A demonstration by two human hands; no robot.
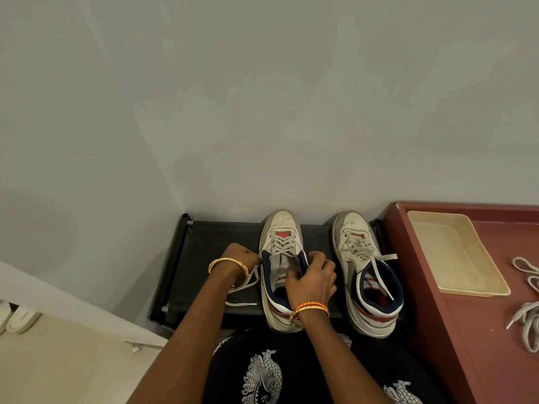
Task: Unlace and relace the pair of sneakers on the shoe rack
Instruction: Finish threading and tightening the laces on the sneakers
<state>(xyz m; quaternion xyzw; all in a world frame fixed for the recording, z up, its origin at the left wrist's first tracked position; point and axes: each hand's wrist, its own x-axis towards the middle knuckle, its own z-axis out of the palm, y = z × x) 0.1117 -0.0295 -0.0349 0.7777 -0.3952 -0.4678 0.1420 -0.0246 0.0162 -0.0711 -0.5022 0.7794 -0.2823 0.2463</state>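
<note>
Two white high-top sneakers stand side by side on the black shoe rack [204, 243], toes to the wall. The left sneaker [280, 252] is laced partway up — its lace [245, 282] trails off its left side onto the rack. The left hand [240, 256] pinches that lace beside the shoe's collar; the right hand [313, 277] curls its fingers around the tongue and collar. The right sneaker [367, 272] sits untouched, lace ends lying loose over its opening. Right of the rack, a dark red table [466, 330] carries a cream tray [455, 255] and spare laces [528, 310].
</note>
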